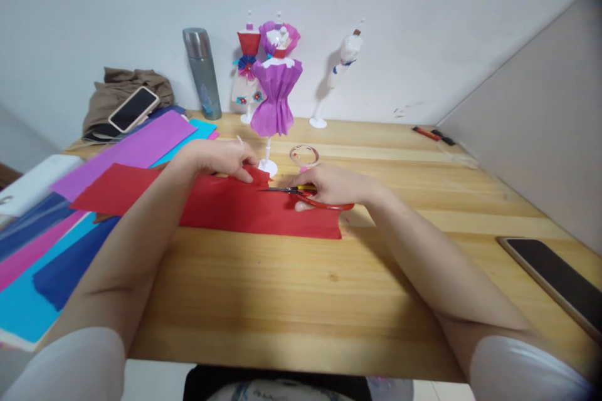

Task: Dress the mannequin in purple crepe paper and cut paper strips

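A long strip of red crepe paper [235, 210] lies across the table in front of me. My left hand [223, 156] has its fingers closed on the paper's upper edge, where a piece is folded or partly cut. Scissors [332, 205] with red handles are in my right hand [336, 185], their dark blades pointing left over the paper, close to my left fingers. Just behind my hands stands a small white dress form in a pleated purple dress [276, 97]. A roll of clear tape [304, 155] lies beyond my right hand.
Coloured paper sheets [126, 147] pile up at left, near a phone [135, 109] on brown cloth [120, 84]. A grey flask [203, 75] and more dress forms [248, 66] stand by the wall. Another phone [555, 279] lies right; a red-and-black cutter-like tool [433, 135] lies far right.
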### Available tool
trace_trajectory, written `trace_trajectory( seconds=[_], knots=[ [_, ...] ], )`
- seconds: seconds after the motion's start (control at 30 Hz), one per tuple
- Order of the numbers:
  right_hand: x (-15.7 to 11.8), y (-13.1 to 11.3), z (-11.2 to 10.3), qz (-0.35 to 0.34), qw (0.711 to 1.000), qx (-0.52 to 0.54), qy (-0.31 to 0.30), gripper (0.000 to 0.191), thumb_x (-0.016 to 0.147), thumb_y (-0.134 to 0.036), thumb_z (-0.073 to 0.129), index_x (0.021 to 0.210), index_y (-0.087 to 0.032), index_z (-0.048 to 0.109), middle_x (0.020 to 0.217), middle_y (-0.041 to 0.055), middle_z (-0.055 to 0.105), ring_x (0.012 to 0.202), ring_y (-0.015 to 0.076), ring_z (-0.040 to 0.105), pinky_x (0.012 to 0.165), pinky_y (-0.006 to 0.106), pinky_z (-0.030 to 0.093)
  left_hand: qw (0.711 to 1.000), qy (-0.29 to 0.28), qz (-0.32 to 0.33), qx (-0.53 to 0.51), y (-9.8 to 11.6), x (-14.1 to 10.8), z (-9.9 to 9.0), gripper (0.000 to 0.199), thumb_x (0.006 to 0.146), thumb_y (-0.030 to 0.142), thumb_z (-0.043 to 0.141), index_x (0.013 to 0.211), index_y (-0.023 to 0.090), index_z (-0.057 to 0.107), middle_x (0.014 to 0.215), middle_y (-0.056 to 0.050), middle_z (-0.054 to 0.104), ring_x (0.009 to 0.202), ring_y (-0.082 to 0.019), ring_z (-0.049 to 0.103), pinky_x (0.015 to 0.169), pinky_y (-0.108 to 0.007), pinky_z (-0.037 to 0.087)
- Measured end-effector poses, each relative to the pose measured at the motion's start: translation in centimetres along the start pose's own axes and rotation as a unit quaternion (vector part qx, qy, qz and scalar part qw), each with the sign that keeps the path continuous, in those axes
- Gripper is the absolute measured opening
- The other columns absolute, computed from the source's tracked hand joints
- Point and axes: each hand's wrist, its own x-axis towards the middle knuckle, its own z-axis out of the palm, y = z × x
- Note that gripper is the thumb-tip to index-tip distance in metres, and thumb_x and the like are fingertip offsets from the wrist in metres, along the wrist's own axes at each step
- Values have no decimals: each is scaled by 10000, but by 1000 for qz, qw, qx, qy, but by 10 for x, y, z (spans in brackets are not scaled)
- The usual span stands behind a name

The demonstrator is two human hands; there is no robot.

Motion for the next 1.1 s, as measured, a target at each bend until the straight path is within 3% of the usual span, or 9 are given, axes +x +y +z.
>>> trace_trajectory(
  seconds=[0.1,0.27,0.5,0.73,1.1],
  knots=[
    [-1,1,1,-5,1000,-3,7,324,910,-485,777,1044,-196,830,840,47,779,729,195,645,708,310,435,998,-46,-38,24,5,-1,-1,127,879,306,735,854,186,705,740,2,621,723,-163,541,666,-275,357],
    [-2,1,0,-19,1000,2,10,339,908,-516,765,1028,-205,828,821,41,769,722,203,642,699,319,431,995,-58,-48,-59,5,-3,0,165,877,300,728,873,196,600,658,60,527,633,-122,466,621,-254,338],
    [-1,1,1,-24,1000,-3,9,321,908,-475,778,1068,-203,836,793,37,766,724,205,658,685,310,421,998,-42,-29,-32,-1,-2,-1,230,898,336,644,1013,165,745,932,-8,736,851,-163,619,743,-240,419],
    [-2,0,1,-22,1000,5,4,358,923,-496,759,1096,-194,843,822,51,789,732,210,666,700,315,441,999,-5,29,-15,1,4,0,285,929,252,609,1154,193,774,1200,-42,785,1077,-195,685,893,-231,471],
    [0,1,2,-18,1000,21,-1,388,909,-501,769,1117,-179,828,856,48,783,737,197,643,702,313,442,998,0,19,-60,4,2,1,293,914,193,644,1159,191,804,1206,-48,805,1068,-194,698,953,-254,503]
  ],
)
